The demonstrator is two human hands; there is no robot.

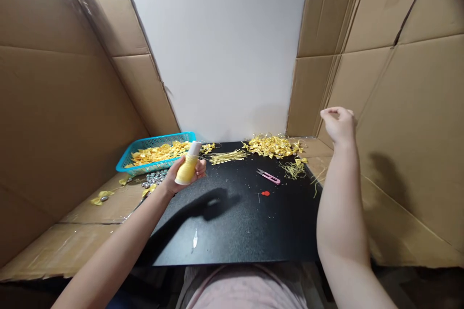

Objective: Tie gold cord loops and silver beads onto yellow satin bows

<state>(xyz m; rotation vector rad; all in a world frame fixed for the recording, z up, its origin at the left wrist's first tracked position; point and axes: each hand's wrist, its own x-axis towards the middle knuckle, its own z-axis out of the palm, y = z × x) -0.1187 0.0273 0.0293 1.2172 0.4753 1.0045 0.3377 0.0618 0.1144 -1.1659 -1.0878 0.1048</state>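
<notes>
My left hand (174, 177) is wrapped round a spool of yellow thread (187, 170) with a pale top, tilted above the left part of the black table (232, 227). A short bit of thread shows near the spool's top. High on the right, in front of the cardboard, my right hand (339, 123) is raised with thumb and fingertips pinched together; what they hold, if anything, is too small to see. Pink thread snips (268, 176) and a red needle threader (265, 193) lie on the table between the hands.
A blue basket (125, 160) of yellow bows stands at the back left, beside silvery beads (154, 178). At the back lie cut yellow cords (227, 156), a pile of yellow bows (273, 145) and thread scraps (293, 170). Cardboard walls (409, 120) rise on both sides.
</notes>
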